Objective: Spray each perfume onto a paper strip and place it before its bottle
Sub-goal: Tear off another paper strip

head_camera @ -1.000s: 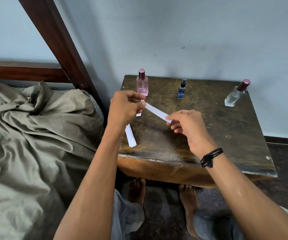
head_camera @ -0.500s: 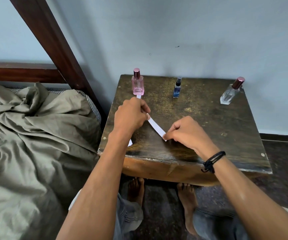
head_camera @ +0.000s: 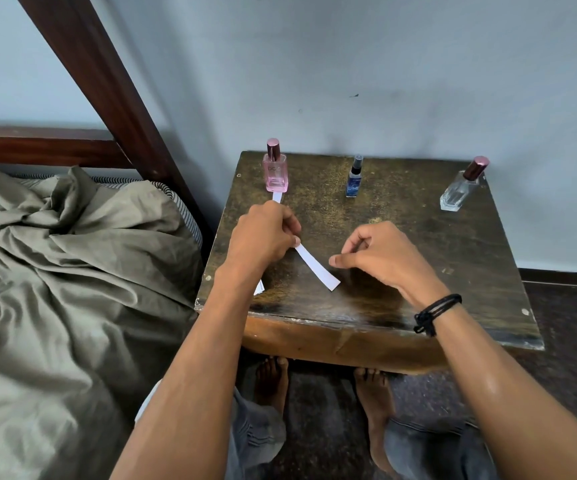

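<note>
Three perfume bottles stand along the back of the dark wooden table [head_camera: 453, 278]: a pink bottle [head_camera: 275, 171] at left, a small blue bottle [head_camera: 354, 180] in the middle, a clear bottle [head_camera: 460, 188] at right. My left hand [head_camera: 263, 237] pinches one end of a white paper strip [head_camera: 316, 267] whose free end rests on the table. My right hand [head_camera: 380, 254] hovers just right of that strip, fingers loosely curled, holding nothing. Another strip [head_camera: 276, 196] lies in front of the pink bottle, mostly under my left hand. A further paper end [head_camera: 259, 288] peeks out beside my left wrist.
A bed with a rumpled olive sheet [head_camera: 72, 271] and a dark wooden bedpost [head_camera: 107, 81] adjoin the table's left side. The blue-grey wall stands right behind the bottles. My bare feet [head_camera: 373, 393] rest on the dark floor under the table's front edge.
Both hands lowered the strip toward the table. My right hand let go of its end and drew slightly right; my left hand keeps hold of the other end.
</note>
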{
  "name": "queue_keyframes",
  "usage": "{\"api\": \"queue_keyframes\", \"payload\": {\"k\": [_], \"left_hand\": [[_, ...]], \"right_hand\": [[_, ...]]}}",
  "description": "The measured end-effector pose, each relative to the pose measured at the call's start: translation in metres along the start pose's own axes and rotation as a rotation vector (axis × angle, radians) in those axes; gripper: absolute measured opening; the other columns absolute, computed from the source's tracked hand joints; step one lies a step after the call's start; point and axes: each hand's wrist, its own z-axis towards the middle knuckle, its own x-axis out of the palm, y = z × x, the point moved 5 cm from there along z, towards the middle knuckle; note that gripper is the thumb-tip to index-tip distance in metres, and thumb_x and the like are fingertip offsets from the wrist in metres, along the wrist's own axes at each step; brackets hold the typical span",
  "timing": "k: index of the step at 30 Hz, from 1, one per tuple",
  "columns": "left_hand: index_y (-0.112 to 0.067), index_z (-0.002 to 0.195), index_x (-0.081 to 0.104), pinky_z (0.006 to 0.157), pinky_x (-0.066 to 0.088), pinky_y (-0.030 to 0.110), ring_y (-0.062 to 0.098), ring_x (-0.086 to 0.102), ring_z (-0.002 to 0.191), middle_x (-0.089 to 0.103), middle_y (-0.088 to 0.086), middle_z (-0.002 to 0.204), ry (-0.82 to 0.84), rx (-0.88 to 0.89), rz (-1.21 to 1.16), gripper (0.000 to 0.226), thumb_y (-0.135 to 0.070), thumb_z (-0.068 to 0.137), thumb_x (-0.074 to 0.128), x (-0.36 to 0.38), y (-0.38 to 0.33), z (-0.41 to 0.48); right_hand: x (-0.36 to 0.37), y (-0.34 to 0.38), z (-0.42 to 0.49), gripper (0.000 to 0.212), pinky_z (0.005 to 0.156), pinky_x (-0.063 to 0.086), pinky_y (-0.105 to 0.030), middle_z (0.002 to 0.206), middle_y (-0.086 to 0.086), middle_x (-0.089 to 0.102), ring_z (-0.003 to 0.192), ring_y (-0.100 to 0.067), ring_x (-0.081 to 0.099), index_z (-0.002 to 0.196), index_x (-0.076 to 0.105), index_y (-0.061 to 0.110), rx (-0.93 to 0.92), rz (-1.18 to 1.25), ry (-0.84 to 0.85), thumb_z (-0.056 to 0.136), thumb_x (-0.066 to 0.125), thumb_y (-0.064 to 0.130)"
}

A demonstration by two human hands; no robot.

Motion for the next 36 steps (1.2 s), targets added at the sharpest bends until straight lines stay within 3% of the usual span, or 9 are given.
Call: {"api": "queue_keyframes", "payload": {"k": [6,12,21,27,36], "left_hand": [[-0.027,0.095,0.076,0.088,0.052,0.032,0.013,0.067,0.090,0.072,-0.010,0.089,-0.018,0.012,-0.027,0.018,-0.021,0.079,0.082,-0.004,0.000,-0.002],[-0.027,0.097,0.076,0.090,0.053,0.036,0.014,0.067,0.091,0.072,-0.009,0.092,-0.045,0.043,-0.033,0.015,-0.023,0.083,0.078,-0.004,-0.005,-0.003],[-0.028,0.098,0.076,0.083,0.049,0.030,0.015,0.065,0.092,0.071,-0.006,0.096,-0.043,0.058,-0.075,0.011,-0.024,0.088,0.074,-0.004,-0.011,-0.006],[-0.029,0.095,0.075,0.083,0.050,0.031,0.013,0.065,0.089,0.070,-0.010,0.090,-0.054,0.050,-0.099,0.010,-0.024,0.087,0.072,-0.008,-0.009,-0.006],[-0.028,0.096,0.076,0.083,0.049,0.029,0.012,0.065,0.087,0.067,-0.011,0.085,-0.066,0.053,-0.130,0.011,-0.024,0.087,0.071,-0.011,-0.011,-0.007]], "right_hand": [[0.001,0.006,0.006,0.025,0.073,0.049,-0.034,0.071,0.011,0.069,0.071,-0.011,0.066,0.075,0.070,0.024,-0.012,-0.020,-0.056,0.076,0.086,0.044],[0.002,0.010,0.011,0.023,0.085,0.055,-0.043,0.079,0.011,0.070,0.085,-0.017,0.068,0.075,0.070,0.027,-0.014,-0.029,-0.085,0.078,0.083,0.046],[-0.013,0.004,0.027,0.018,0.088,0.057,-0.046,0.084,0.007,0.071,0.084,-0.017,0.070,0.079,0.068,0.026,0.029,0.118,-0.239,0.078,0.085,0.033],[-0.014,-0.004,0.040,0.029,0.094,0.054,-0.048,0.097,0.001,0.072,0.094,-0.023,0.070,0.084,0.067,0.028,0.100,0.098,-0.170,0.071,0.091,0.035],[-0.020,-0.003,0.046,0.020,0.104,0.048,-0.049,0.094,0.003,0.070,0.102,-0.022,0.066,0.083,0.068,0.026,0.118,0.057,-0.264,0.078,0.087,0.033]]}}
